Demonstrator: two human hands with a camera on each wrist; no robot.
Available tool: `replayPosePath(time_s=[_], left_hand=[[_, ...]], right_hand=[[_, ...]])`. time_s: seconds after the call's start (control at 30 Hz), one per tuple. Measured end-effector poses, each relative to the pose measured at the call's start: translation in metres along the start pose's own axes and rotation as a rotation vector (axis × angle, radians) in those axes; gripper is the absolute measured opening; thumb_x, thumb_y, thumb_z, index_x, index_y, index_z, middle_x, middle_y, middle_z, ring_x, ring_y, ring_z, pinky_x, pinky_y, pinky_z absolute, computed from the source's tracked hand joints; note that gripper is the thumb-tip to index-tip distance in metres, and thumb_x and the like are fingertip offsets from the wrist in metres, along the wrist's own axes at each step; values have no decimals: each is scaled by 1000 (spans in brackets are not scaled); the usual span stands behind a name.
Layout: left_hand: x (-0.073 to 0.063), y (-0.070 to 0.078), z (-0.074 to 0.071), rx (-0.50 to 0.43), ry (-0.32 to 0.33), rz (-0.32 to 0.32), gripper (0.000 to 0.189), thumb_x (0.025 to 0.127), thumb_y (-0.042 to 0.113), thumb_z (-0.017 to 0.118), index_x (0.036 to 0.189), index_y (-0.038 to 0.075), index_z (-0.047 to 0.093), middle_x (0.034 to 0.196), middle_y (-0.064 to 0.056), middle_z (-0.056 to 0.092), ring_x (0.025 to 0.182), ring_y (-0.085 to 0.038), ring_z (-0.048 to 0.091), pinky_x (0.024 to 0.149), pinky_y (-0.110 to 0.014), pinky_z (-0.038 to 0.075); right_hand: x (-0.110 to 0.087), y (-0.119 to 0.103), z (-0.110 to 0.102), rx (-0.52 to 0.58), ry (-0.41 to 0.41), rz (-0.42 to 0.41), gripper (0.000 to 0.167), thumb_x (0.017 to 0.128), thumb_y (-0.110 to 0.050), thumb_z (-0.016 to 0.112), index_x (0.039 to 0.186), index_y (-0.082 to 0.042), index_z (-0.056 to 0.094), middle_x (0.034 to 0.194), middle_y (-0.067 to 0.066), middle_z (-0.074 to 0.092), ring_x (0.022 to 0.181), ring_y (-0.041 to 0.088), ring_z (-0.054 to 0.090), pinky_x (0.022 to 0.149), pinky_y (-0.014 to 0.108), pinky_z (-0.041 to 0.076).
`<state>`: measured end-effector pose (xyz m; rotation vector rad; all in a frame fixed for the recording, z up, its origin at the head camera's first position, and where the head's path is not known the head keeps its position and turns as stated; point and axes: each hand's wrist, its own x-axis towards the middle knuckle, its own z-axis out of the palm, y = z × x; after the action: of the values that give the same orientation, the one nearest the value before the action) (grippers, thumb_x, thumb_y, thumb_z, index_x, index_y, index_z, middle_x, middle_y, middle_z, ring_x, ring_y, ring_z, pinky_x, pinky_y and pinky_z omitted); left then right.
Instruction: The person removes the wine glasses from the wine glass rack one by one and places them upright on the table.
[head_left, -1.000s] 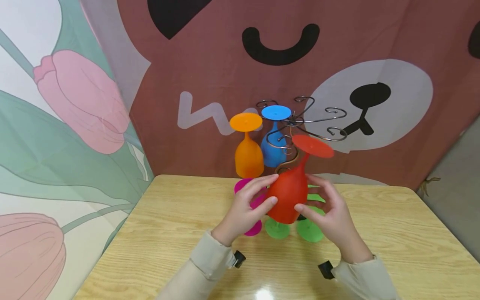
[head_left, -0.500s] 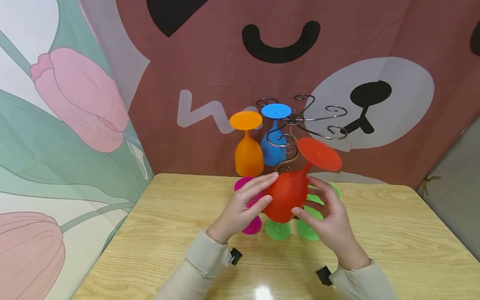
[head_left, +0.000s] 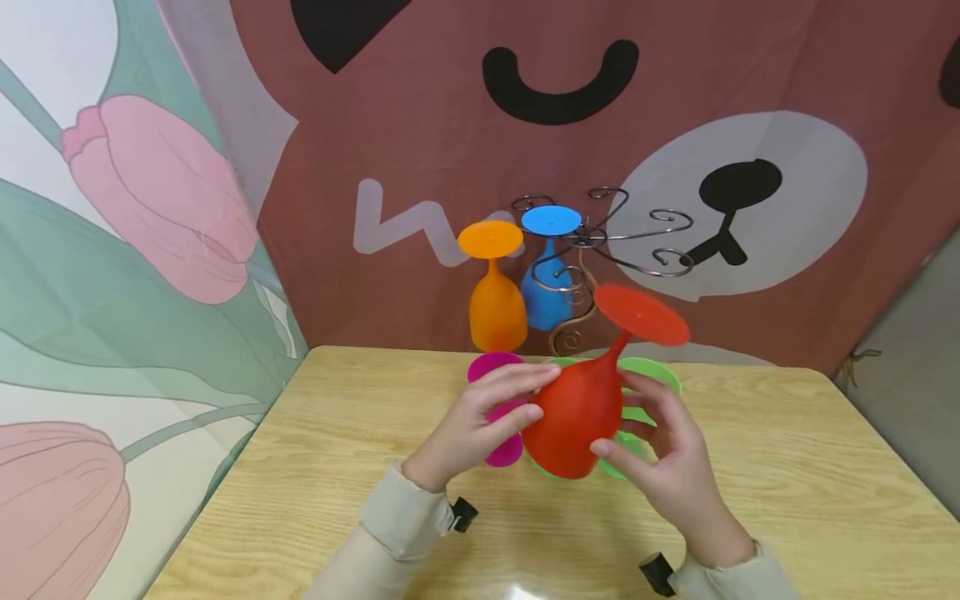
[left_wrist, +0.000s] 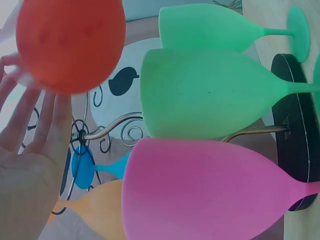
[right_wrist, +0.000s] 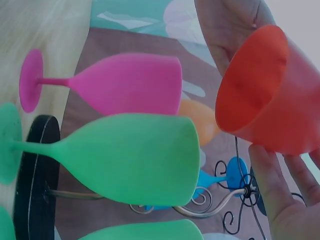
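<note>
Both hands hold a red plastic wine glass (head_left: 576,421) above the table, its foot up and leaning right, its mouth facing down. My left hand (head_left: 476,421) grips the left side of the bowl, with the thumb in front. On the bowl's right side, my right hand (head_left: 671,462) holds with thumb and fingers. Behind the hands stand a magenta wine glass (left_wrist: 210,192) and two green wine glasses, one nearer (left_wrist: 210,95) and one farther (left_wrist: 207,27), all upright and partly hidden in the head view.
A dark wire glass rack (head_left: 587,237) with curled arms rises behind, on a black base (left_wrist: 300,135). An orange wine glass (head_left: 497,312) and a blue wine glass (head_left: 546,292) hang upside down on its left. A printed cloth backs the wooden table (head_left: 360,417).
The red wine glass has come lower and leans more to the right, its foot shifting right and down. Both hands keep hold of it; the right hand has also dropped slightly.
</note>
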<state>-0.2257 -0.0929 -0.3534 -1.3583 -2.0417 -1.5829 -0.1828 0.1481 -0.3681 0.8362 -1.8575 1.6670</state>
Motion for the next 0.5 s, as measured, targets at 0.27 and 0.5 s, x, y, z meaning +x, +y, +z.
replayPosePath(time_s=[0.27, 0.5], left_hand=[[-7, -1, 8, -118, -44, -43, 41, 105, 18, 56, 143, 3, 56, 144, -13, 56, 134, -27, 49, 96, -39, 56], [-18, 9, 11, -290, 0, -215, 41, 104, 17, 58, 144, 7, 57, 143, -9, 57, 129, -25, 54, 94, -41, 57]], right_hand=[[-16, 3, 5, 110, 20, -114, 77, 77, 13, 80, 142, 13, 40, 143, 10, 52, 118, 17, 61, 86, 22, 57], [-20, 7, 13, 195, 7, -185, 75, 81, 2, 82, 142, 13, 40, 141, 12, 55, 123, 20, 60, 91, 23, 55]])
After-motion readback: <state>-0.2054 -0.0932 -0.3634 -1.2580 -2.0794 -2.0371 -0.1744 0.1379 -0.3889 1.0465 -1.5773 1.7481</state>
